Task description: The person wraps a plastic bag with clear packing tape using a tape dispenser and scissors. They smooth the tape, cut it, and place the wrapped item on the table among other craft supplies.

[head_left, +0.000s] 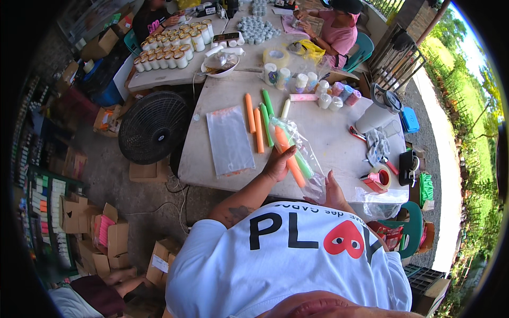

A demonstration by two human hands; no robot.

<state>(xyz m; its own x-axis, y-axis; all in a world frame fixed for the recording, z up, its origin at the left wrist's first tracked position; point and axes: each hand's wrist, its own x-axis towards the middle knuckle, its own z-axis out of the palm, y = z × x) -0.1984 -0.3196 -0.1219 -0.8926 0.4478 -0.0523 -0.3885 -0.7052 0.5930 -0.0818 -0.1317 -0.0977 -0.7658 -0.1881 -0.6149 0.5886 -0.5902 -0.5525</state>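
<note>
A clear plastic bag point(316, 159) with an orange candle point(289, 157) and a green candle point(304, 166) in it is held over the near edge of the table. My left hand point(278, 165) is closed round the bag and candles from the left side. At the bag's lower end, my right hand point(333, 192) grips the plastic between thumb and fingers; its fingers are partly hidden. Beyond lie two loose orange candles point(250, 113), green candles point(266, 126), a white candle point(286, 109) and a pink candle point(303, 97). Left of them rests a stack of clear bags point(231, 140).
Wrapped candles point(301, 82) stand at the back of the table point(201, 153). A tumbler point(371, 114), red-handled scissors point(357, 133) and a tape roll point(379, 177) are at the right. A black fan point(154, 127) stands left. Two people sit at the far table.
</note>
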